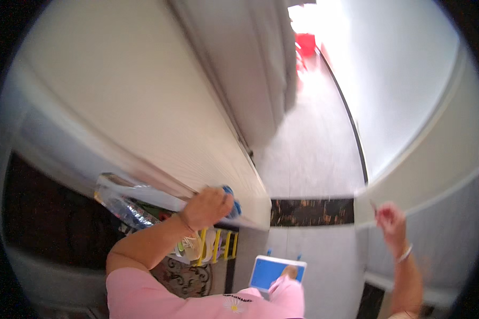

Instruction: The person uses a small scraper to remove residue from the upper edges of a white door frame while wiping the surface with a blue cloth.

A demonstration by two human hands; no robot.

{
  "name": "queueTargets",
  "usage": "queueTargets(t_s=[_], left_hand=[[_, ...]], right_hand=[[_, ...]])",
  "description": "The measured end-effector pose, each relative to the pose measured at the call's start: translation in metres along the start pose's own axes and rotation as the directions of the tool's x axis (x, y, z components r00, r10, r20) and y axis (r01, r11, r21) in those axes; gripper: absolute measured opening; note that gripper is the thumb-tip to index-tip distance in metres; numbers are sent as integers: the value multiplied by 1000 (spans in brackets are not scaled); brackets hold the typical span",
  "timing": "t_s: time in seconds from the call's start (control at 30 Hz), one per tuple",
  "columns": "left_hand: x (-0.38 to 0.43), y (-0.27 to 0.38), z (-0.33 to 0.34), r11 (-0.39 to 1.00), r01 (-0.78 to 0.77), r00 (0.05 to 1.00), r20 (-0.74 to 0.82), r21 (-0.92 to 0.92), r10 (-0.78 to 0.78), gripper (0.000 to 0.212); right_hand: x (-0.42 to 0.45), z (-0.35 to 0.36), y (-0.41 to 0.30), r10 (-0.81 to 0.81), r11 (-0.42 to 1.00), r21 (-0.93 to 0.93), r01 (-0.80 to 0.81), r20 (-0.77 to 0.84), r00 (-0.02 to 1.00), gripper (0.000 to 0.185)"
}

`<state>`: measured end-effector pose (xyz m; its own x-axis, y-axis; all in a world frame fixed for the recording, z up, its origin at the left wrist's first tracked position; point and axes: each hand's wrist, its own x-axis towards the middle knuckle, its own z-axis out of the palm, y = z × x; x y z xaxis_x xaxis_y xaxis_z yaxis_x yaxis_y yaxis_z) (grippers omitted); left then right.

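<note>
My left hand point(208, 208) is closed around a bunched blue cloth point(233, 203), pressed at the lower edge of a tall cream door or panel point(151, 99). On the right, my right hand point(390, 223) is raised beside the pale wall point(419, 195), with its fingers curled. A thin dark shape shows at its fingertips, but blur hides whether it is held. Below me is a stool point(262, 273) with a blue top and white rim, and one bare foot point(290, 272) rests on it.
Yellow rack bars point(216, 247) with shoes stand under my left arm, near a clear plastic package point(137, 215). A patterned mat point(183, 277) lies below. A dark threshold strip point(311, 212) crosses the grey floor point(315, 159). Something red point(305, 44) is at the far end.
</note>
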<state>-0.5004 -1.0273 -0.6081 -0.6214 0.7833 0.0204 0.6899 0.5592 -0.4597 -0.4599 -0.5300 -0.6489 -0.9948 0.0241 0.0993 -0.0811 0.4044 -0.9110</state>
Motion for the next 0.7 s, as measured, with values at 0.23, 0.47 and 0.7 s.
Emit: queueTargets(t_s=[0.23,0.47,0.7], left_hand=[[-25,30,-103,676,290,934,44,-678,-356,55],[-55,16,-257,469,393,864,143,-791,-483,61],[-77,-35,-349,415,379,557,-154,-827,-816,60]], right_hand=[[-114,13,25,334,903,-317,-289,99,937,32],[-139,91,-50,396,795,221,-565,518,758,16],[-49,16,-211,176,755,604,-254,186,967,8]])
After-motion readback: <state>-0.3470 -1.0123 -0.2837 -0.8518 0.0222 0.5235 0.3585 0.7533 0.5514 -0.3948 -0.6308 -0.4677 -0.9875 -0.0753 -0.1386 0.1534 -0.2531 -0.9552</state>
